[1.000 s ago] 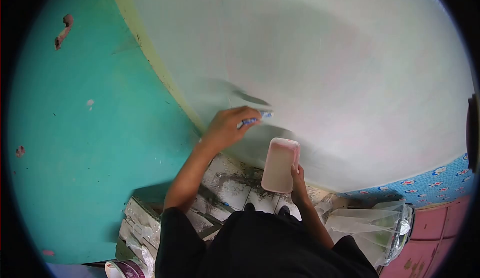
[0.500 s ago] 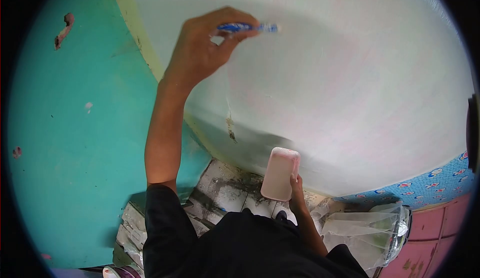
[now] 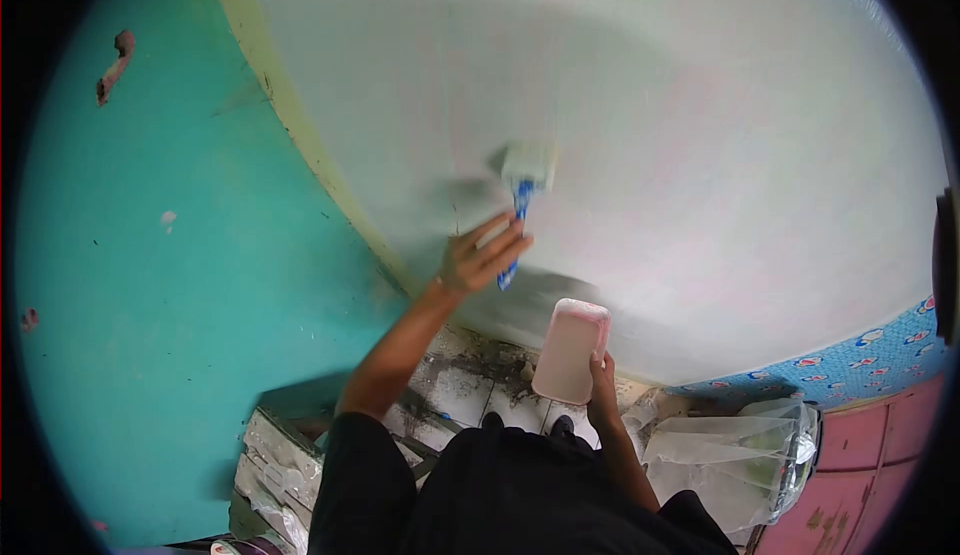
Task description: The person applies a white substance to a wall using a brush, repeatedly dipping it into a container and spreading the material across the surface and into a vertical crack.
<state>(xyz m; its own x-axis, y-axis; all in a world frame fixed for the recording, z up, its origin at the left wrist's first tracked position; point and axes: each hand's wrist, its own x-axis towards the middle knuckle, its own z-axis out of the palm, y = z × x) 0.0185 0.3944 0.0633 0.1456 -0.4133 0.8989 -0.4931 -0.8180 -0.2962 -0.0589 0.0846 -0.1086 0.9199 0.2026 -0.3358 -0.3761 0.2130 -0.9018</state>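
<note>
My left hand (image 3: 486, 258) grips the blue handle of a paintbrush (image 3: 522, 198), fingers wrapped around it. The brush points up the pale wall (image 3: 700, 145), its broad, white-coated head at the wall surface and slightly blurred. Lower down, my right hand (image 3: 602, 389) holds a pink rectangular tub (image 3: 573, 351) by its right side. Whitish paint covers the inside of the tub, and its rim is smeared white. The tub is held in front of the wall's lower part, above the floor.
A turquoise wall (image 3: 180, 285) with chipped spots meets the pale wall at a yellowish corner strip (image 3: 290, 125). Stained white tiles (image 3: 462, 395) lie below, around my feet. Plastic-wrapped items (image 3: 730, 455) stand at the right beside a pink cabinet (image 3: 850, 465); a worn crate-like object (image 3: 280, 465) is at lower left.
My left hand has come down and slightly right along the wall, the brush turning from sideways to bristles up. The tub has shifted a little to the right.
</note>
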